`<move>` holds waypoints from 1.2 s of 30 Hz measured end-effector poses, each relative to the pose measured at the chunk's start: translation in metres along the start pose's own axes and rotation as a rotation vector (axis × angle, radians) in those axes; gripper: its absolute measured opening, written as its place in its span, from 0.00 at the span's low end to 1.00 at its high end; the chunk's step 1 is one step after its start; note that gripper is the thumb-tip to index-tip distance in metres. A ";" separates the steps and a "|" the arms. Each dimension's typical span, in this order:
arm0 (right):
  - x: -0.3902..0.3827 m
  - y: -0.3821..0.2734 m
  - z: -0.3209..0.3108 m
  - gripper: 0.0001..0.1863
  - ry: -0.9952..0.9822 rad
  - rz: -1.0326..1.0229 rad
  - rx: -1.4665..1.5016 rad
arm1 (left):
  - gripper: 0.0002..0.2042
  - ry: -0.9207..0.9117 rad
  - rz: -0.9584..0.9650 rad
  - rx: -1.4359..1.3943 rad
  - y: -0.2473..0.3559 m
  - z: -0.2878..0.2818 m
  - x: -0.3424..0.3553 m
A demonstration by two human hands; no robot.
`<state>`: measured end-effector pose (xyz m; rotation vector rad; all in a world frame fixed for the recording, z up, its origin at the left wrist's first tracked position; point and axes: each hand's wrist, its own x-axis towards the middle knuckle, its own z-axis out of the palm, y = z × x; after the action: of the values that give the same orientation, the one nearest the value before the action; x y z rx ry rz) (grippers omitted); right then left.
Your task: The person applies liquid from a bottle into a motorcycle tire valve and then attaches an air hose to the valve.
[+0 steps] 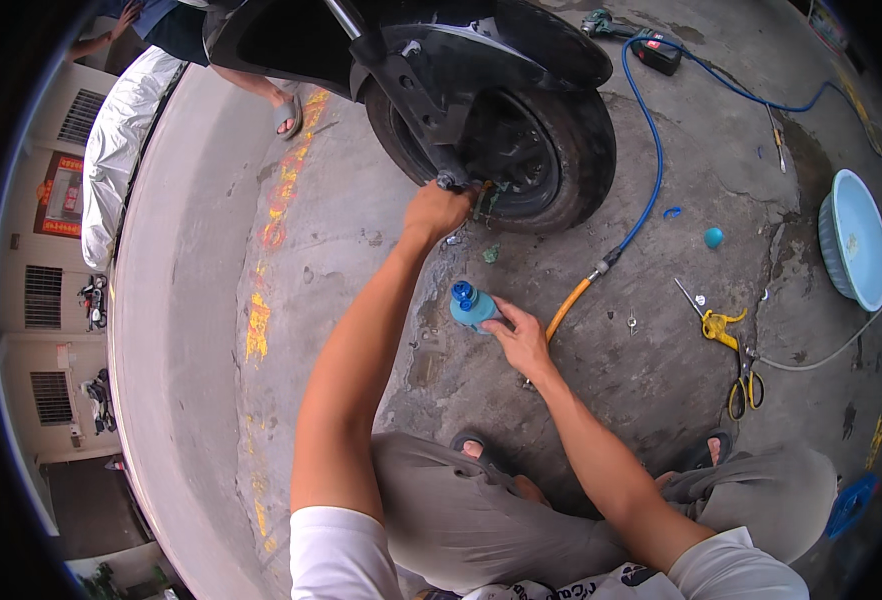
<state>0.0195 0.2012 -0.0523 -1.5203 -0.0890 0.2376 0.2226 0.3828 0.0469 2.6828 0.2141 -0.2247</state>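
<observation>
Just right of the faded yellow painted line [258, 325] along the left edge of the grey concrete ground [651, 390], our left hand [436, 211] reaches to the front wheel with black rubber tyre [591, 150], low by the fork; its fingers are hidden, so we cannot tell whether they pinch anything. If the wheel turns, we judge a fingertip could be trapped. Next along, the small translucent blue plastic bottle with darker blue top [475, 313] tilts above the ground's middle, its base pinched between our right hand's [523, 340] thumb and fingers. A slackened grip could drop it; more tilt could spill liquid if the top is unsealed. The long blue hose with orange end section [651, 150] could trip us if we step forward carelessly.

As for writing, the red, gold-bordered panel [61, 195] bears lettering too small to read; our white printed shirt [591, 586] shows partial dark letters; the green-and-black cordless power tool [611, 27] has red marking we cannot identify.
</observation>
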 end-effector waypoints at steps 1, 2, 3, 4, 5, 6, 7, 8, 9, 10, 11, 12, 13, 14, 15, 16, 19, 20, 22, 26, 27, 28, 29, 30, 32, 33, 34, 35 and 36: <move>-0.008 -0.009 0.002 0.24 -0.009 0.003 -0.118 | 0.22 0.103 0.041 0.011 -0.001 0.004 0.000; -0.016 -0.007 -0.002 0.23 -0.016 0.031 -0.156 | 0.22 0.007 0.042 -0.021 0.002 0.008 0.002; -0.019 -0.005 -0.005 0.23 -0.010 0.038 -0.173 | 0.22 0.000 0.046 -0.039 0.005 0.014 0.003; -0.021 0.000 -0.008 0.23 0.026 0.052 -0.169 | 0.22 0.039 0.098 -0.003 0.003 0.018 0.006; -0.022 0.004 -0.010 0.23 0.060 0.065 -0.163 | 0.21 0.079 0.148 0.036 0.001 0.020 0.009; -0.021 0.009 -0.013 0.22 0.081 0.029 -0.170 | 0.21 0.078 0.147 0.031 -0.003 0.021 0.009; -0.019 0.008 -0.016 0.22 0.080 0.033 -0.175 | 0.20 0.002 0.241 0.073 -0.003 0.020 0.008; -0.017 0.008 -0.019 0.22 0.050 0.021 -0.212 | 0.20 -0.073 0.333 0.118 -0.003 0.018 0.006; -0.016 0.008 -0.018 0.21 0.018 0.008 -0.248 | 0.20 -0.075 0.327 0.116 -0.006 0.017 0.000; -0.014 0.011 -0.032 0.21 0.033 0.011 -0.306 | 0.18 -0.339 0.284 -0.022 0.020 0.018 -0.017; -0.014 0.010 -0.038 0.21 0.033 0.022 -0.313 | 0.17 -0.597 0.219 -0.144 0.030 0.017 -0.043; -0.012 0.006 -0.035 0.21 0.038 0.011 -0.290 | 0.16 -0.422 0.268 -0.063 0.020 0.019 -0.069; -0.008 0.004 -0.032 0.21 0.050 0.000 -0.271 | 0.16 -0.247 0.323 0.017 0.007 0.018 -0.090; -0.008 0.007 -0.030 0.22 0.044 -0.033 -0.264 | 0.15 -0.177 0.214 0.011 -0.006 0.011 -0.103; -0.008 0.006 -0.028 0.22 0.043 -0.028 -0.268 | 0.15 -0.102 0.103 0.005 -0.021 0.001 -0.110; -0.007 0.002 -0.020 0.22 0.020 -0.006 -0.255 | 0.15 -0.057 -0.019 -0.062 -0.050 -0.007 -0.116; -0.001 0.003 -0.013 0.22 0.013 0.025 -0.214 | 0.15 0.060 -0.200 -0.343 -0.104 0.004 -0.143; 0.002 0.003 -0.016 0.22 0.044 0.044 -0.186 | 0.14 0.118 -0.248 -0.555 -0.101 0.006 -0.155; 0.009 -0.008 -0.023 0.22 0.054 0.051 -0.202 | 0.09 0.157 -0.320 -0.737 -0.092 0.011 -0.180; 0.023 -0.030 -0.035 0.24 0.024 0.019 -0.333 | 0.04 0.223 -0.278 -0.950 -0.066 0.005 -0.197; 0.024 -0.040 -0.033 0.24 -0.023 0.024 -0.362 | 0.04 0.249 -0.223 -0.988 -0.062 0.002 -0.199; 0.023 -0.037 -0.036 0.24 -0.020 0.026 -0.363 | 0.04 0.241 -0.212 -1.015 -0.048 -0.001 -0.197; 0.022 -0.032 -0.037 0.24 -0.019 0.005 -0.308 | 0.04 0.240 -0.214 -1.014 -0.039 -0.001 -0.195; 0.021 -0.026 -0.039 0.23 -0.018 -0.014 -0.253 | 0.04 0.243 -0.170 -0.984 -0.032 -0.001 -0.194; 0.018 -0.035 -0.045 0.22 -0.052 0.060 -0.269 | 0.05 0.253 -0.157 -0.859 -0.032 0.003 -0.201; 0.016 -0.042 -0.044 0.22 -0.078 0.126 -0.292 | 0.06 0.198 -0.229 -0.905 -0.035 0.007 -0.213; 0.014 -0.053 -0.043 0.21 -0.091 0.178 -0.289 | 0.07 0.156 -0.223 -1.014 -0.037 0.016 -0.224; 0.011 -0.051 -0.039 0.21 -0.080 0.178 -0.289 | 0.07 0.098 -0.208 -1.130 -0.039 0.031 -0.234; 0.006 -0.046 -0.028 0.21 -0.194 0.189 -0.200 | 0.07 0.068 -0.263 -1.255 -0.044 0.041 -0.248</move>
<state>0.0360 0.1735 -0.0085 -1.7031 -0.1262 0.5409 -0.0328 0.3756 0.0396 1.4122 0.5182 -0.0350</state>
